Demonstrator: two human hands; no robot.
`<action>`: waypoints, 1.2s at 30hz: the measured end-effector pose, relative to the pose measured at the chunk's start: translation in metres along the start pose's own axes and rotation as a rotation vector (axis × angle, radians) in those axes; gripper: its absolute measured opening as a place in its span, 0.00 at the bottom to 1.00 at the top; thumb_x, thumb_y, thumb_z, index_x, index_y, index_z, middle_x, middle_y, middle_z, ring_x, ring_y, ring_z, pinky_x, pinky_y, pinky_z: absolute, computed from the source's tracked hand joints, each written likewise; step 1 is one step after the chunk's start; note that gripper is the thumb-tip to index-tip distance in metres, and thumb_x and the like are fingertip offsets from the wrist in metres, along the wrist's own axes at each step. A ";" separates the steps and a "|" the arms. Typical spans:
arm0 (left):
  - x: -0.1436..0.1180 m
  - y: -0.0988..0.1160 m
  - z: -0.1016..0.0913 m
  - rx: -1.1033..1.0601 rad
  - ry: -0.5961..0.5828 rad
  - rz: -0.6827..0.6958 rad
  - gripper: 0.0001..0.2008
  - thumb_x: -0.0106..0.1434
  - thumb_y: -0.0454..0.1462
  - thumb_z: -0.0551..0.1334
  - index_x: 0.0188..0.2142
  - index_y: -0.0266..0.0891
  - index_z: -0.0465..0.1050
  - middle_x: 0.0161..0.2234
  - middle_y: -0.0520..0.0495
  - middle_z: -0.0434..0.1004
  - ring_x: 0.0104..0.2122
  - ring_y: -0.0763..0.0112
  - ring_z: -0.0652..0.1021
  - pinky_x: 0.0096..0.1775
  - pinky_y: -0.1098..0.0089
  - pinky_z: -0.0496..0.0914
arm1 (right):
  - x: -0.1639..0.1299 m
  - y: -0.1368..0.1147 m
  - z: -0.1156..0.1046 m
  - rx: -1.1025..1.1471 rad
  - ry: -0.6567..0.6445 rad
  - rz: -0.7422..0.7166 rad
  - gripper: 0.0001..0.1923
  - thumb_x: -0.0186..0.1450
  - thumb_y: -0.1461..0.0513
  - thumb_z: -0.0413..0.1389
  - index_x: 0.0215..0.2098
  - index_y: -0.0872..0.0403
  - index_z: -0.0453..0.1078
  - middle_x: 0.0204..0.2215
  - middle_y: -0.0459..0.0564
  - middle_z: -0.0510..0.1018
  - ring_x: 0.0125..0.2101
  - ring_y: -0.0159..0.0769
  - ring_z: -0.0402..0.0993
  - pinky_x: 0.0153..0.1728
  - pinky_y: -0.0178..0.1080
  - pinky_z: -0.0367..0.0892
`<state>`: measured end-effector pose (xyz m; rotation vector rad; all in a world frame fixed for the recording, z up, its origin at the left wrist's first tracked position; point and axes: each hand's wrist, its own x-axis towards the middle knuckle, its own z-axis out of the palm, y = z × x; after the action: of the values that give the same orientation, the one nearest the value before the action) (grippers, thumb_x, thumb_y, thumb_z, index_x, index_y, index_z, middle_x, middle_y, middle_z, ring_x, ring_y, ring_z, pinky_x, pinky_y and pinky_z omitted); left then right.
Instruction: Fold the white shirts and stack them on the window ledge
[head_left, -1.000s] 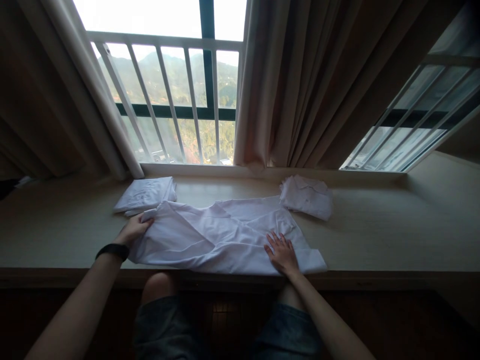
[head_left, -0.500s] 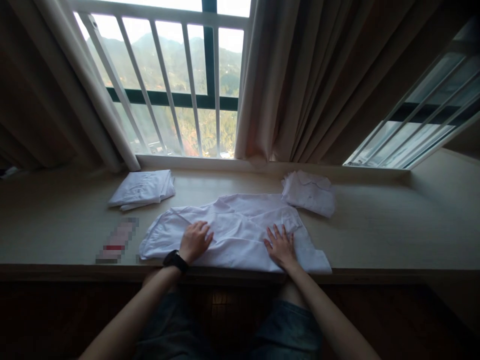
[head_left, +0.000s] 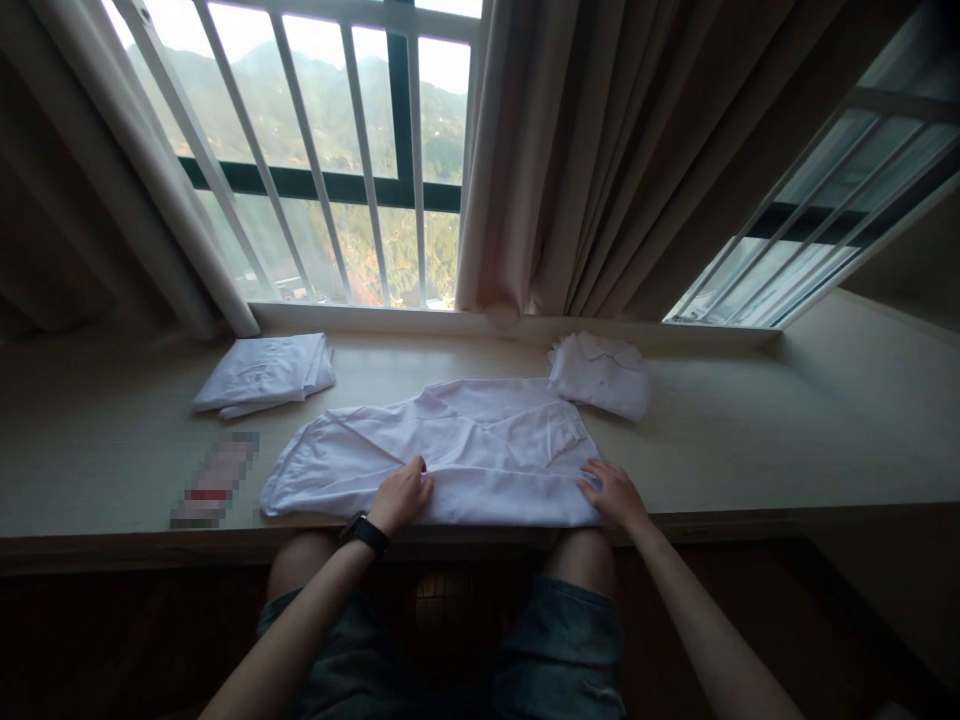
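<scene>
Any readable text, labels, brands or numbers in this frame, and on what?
None can be read.
Flat item with a red band on the ledge: pixelated, unreadable.
Spread white shirt, folded white garment, crumpled white garment: no print visible.
Black wristband by the left hand: no legible display.

no readable text.
flat item (head_left: 214,480) on the sill is blurred out; shirts show no legible print.
</scene>
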<state>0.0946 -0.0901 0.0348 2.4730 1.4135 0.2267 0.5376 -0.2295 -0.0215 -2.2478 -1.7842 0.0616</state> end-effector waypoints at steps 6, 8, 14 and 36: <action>0.009 0.001 0.011 -0.004 -0.055 0.066 0.18 0.72 0.39 0.52 0.59 0.49 0.68 0.44 0.44 0.77 0.40 0.63 0.79 0.40 0.68 0.66 | -0.008 0.040 -0.016 0.065 -0.146 0.218 0.18 0.64 0.52 0.57 0.45 0.53 0.79 0.44 0.54 0.82 0.44 0.44 0.78 0.47 0.40 0.68; 0.006 -0.003 0.017 0.048 -0.021 0.070 0.19 0.73 0.38 0.49 0.59 0.47 0.68 0.43 0.43 0.76 0.38 0.63 0.78 0.39 0.67 0.67 | -0.003 0.037 -0.020 0.102 -0.109 0.243 0.17 0.66 0.51 0.55 0.43 0.53 0.79 0.42 0.54 0.82 0.43 0.44 0.78 0.44 0.39 0.68; -0.005 -0.010 0.035 0.186 0.144 0.161 0.23 0.74 0.40 0.45 0.62 0.40 0.67 0.39 0.40 0.74 0.41 0.58 0.74 0.46 0.60 0.67 | 0.021 0.017 -0.021 0.108 0.071 0.188 0.16 0.68 0.54 0.54 0.46 0.54 0.77 0.45 0.55 0.81 0.47 0.42 0.76 0.52 0.39 0.66; -0.011 0.000 0.035 0.122 0.436 -0.120 0.20 0.70 0.42 0.52 0.55 0.46 0.75 0.59 0.42 0.72 0.59 0.50 0.67 0.60 0.48 0.59 | 0.121 -0.003 -0.007 0.049 0.096 0.581 0.17 0.68 0.60 0.51 0.49 0.58 0.75 0.46 0.62 0.80 0.47 0.45 0.77 0.47 0.39 0.70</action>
<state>0.0985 -0.1049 0.0021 2.5245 1.7847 0.7083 0.5652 -0.1141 0.0021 -2.6018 -1.0233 0.1061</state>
